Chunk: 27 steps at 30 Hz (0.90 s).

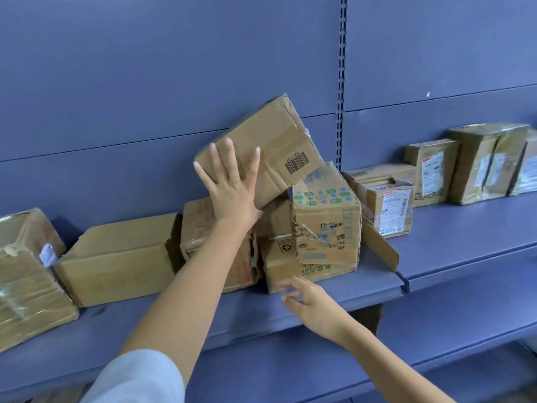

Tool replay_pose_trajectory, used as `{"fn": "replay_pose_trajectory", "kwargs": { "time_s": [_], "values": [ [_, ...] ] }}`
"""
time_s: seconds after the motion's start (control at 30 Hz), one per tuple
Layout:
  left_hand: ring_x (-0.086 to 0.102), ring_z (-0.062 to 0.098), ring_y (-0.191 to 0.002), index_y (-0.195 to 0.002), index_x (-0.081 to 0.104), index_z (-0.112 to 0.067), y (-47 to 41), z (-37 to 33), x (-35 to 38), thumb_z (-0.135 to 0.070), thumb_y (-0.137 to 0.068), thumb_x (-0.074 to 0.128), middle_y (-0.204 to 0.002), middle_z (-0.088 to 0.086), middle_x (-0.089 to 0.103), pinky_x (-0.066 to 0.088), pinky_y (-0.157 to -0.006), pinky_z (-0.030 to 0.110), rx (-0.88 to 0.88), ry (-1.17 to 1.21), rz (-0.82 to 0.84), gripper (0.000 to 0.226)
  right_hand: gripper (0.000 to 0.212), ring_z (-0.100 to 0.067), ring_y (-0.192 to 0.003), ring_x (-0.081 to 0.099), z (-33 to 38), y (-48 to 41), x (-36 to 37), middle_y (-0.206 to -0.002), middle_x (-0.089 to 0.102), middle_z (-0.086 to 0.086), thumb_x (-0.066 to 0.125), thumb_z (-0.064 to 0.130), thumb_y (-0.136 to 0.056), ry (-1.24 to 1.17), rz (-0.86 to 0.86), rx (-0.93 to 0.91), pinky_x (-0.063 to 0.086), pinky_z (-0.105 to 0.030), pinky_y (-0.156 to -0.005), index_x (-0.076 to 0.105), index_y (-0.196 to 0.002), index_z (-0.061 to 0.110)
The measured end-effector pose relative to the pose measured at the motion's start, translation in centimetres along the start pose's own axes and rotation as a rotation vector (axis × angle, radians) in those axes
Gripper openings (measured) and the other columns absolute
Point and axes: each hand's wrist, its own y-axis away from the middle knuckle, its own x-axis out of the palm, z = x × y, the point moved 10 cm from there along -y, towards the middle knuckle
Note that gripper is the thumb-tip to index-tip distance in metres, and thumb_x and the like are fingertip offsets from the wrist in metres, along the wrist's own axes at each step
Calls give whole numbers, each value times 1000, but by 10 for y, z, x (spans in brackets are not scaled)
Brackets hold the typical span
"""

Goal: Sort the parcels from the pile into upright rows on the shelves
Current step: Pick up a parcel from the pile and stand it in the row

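A tilted brown parcel with a barcode rests askew on top of other boxes on the blue shelf. My left hand lies flat against its lower left face, fingers spread. Under it stand a box with red print, a low box with a recycling mark and a torn box with green dots. My right hand hovers open at the shelf's front edge, just before the low box, blurred and holding nothing.
Further left lie a long plain carton and a tape-wrapped parcel. To the right stand several labelled parcels in a row along the back panel. A loose cardboard flap sticks out. A lower shelf runs below.
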Motion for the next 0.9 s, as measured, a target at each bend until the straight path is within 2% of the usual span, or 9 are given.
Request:
{"fn": "replay_pose_trajectory", "kwargs": {
  "time_s": [0.23, 0.43, 0.53, 0.67, 0.77, 0.9],
  "values": [
    [-5, 48, -144, -149, -20, -28, -12, 2, -15, -79, -56, 66, -152, 23, -22, -1, -103, 76, 108, 11, -33, 136, 29, 4, -109, 52, 17, -13, 27, -124, 50, 11, 47, 23, -100, -19, -14, -23, 41, -4, -79, 53, -128, 26],
    [-18, 49, -141, -142, -34, -30, -11, -3, -1, -79, -64, 60, -149, 20, -34, 1, -103, 78, 163, -72, 34, 132, 28, 3, -108, 54, 30, -18, 33, -126, 51, 9, 47, 22, -100, -5, 20, -50, 41, -4, -80, 55, -127, 24],
    [-11, 49, -142, -143, -31, -32, -15, 0, 0, -79, -66, 58, -149, 19, -34, 6, -105, 76, 172, -57, 39, 127, 26, 2, -106, 56, 31, -24, 20, -124, 54, 8, 49, 20, -99, -20, -27, -50, 42, -6, -83, 57, -124, 25],
    [-2, 51, -141, -147, -22, -33, -16, 3, 1, -80, -65, 58, -150, 18, -32, 14, -104, 75, 180, -65, -1, 124, 27, -4, -108, 58, 36, -31, 16, -124, 58, 5, 50, 19, -99, -32, -45, -54, 40, -1, -79, 58, -125, 22],
    [-9, 52, -141, -147, -24, -31, -13, 0, 6, -80, -68, 54, -149, 18, -37, 11, -103, 76, 186, -91, -5, 122, 27, 1, -104, 57, 40, -31, 20, -120, 59, 9, 50, 23, -99, -27, 2, -66, 41, -2, -75, 57, -125, 26],
    [-21, 49, -140, -144, -31, -29, -13, 4, 11, -84, -66, 52, -143, 20, -46, 6, -103, 78, 159, -134, 30, 126, 25, 1, -99, 57, 44, -36, 13, -126, 58, 5, 50, 18, -99, -54, -40, -88, 41, -3, -77, 56, -122, 25]
  ]
}}
